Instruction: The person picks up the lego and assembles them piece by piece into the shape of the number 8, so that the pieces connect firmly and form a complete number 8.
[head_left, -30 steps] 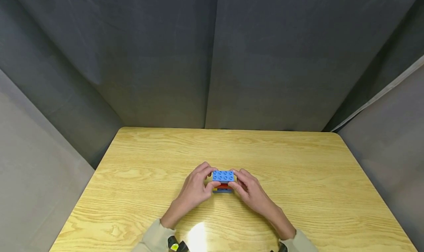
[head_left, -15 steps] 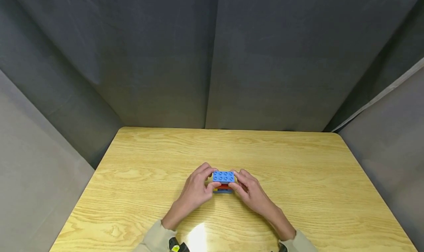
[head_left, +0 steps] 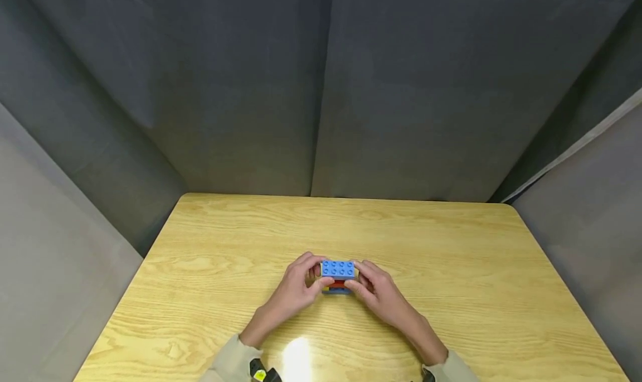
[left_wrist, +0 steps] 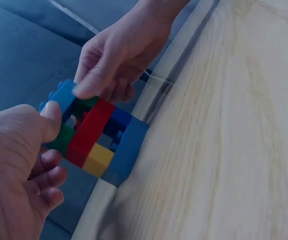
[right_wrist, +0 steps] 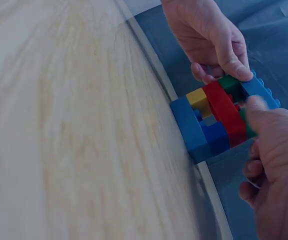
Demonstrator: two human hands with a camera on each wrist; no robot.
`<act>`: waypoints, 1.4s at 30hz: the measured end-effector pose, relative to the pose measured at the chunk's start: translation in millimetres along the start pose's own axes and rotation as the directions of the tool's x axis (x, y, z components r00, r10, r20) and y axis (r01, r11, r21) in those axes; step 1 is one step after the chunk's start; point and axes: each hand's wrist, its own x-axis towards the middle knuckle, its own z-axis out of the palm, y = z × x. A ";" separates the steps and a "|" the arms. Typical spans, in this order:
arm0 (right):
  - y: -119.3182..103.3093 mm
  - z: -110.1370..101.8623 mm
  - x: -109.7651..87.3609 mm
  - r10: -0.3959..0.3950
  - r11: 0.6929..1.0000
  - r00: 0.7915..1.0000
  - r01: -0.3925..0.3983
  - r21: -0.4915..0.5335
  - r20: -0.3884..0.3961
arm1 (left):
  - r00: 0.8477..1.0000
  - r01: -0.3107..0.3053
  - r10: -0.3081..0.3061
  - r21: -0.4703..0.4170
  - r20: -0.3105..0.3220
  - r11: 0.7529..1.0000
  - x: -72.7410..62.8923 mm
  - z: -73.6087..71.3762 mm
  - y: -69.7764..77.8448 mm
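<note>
A stack of toy building bricks stands on the table, with a light blue eight-stud brick (head_left: 337, 268) on top. My left hand (head_left: 293, 287) pinches that top brick at its left end, and my right hand (head_left: 383, 295) pinches the right end. Beneath it, the left wrist view shows green bricks (left_wrist: 61, 140) at the ends, then a long red brick (left_wrist: 90, 132). Lower down are a yellow brick (left_wrist: 98, 160) and, in the right wrist view, a dark blue brick (right_wrist: 215, 137) with a gap between them. A blue brick (right_wrist: 190, 130) forms the base.
The wood-grain table (head_left: 426, 248) extends around the stack on all sides. Dark grey curtains (head_left: 241, 92) hang behind it, with lighter grey panels (head_left: 50, 248) at the sides. Bright glare lies on the tabletop near the left sleeve (head_left: 233, 359).
Both hands and the top brick sit slightly lower in the head view than before. The left fingers have shifted a little on the brick. Otherwise the grip looks the same.
</note>
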 end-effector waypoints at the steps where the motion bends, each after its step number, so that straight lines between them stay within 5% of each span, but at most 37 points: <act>1: 0.1 0.0 -0.3 0.013 1.000 1.000 -0.013 0.000 0.010 | 1.000 0.004 -0.004 -0.013 0.006 1.000 -0.6 0.0 -2.1; 9: 1.9 -1.5 -0.9 0.080 0.997 0.994 -0.078 -0.028 0.073 | 0.999 0.023 -0.021 -0.051 0.038 0.998 -2.1 -2.5 -12.6; 21: 12.1 1.6 -3.5 0.137 0.988 0.990 -0.134 -0.078 0.033 | 0.999 0.048 -0.047 -0.043 0.024 0.998 -1.8 2.9 -25.6; 42: -11.6 10.8 1.2 0.177 0.926 0.984 -0.171 -0.337 -0.013 | 0.992 0.077 -0.077 -0.002 -0.097 0.997 -0.1 11.6 -10.4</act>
